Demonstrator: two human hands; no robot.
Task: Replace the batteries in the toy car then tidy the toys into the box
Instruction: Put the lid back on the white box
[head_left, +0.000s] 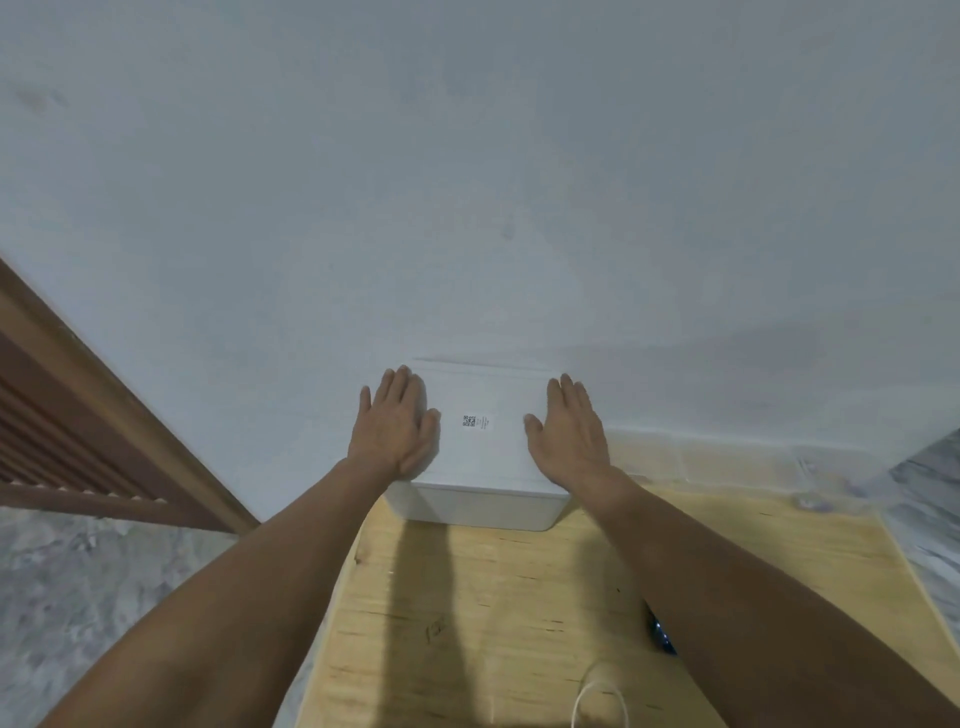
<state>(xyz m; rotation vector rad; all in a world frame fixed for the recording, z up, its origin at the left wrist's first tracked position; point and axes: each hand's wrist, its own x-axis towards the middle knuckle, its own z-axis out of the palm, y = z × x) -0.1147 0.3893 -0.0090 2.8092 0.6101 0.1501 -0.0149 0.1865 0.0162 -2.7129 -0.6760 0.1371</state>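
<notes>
Bare forearms stretch over a pale wooden board (483, 597) — left hand (397, 423) and right hand (569, 428), fingers flat, press the lidded white plastic box (480, 452) at the far wall.

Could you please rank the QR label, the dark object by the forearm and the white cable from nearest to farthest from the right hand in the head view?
From the right hand:
1. QR label, on the box lid just left of the thumb.
2. Dark object, on the wooden board beside the right forearm.
3. White cable, at the bottom edge, farthest.
</notes>
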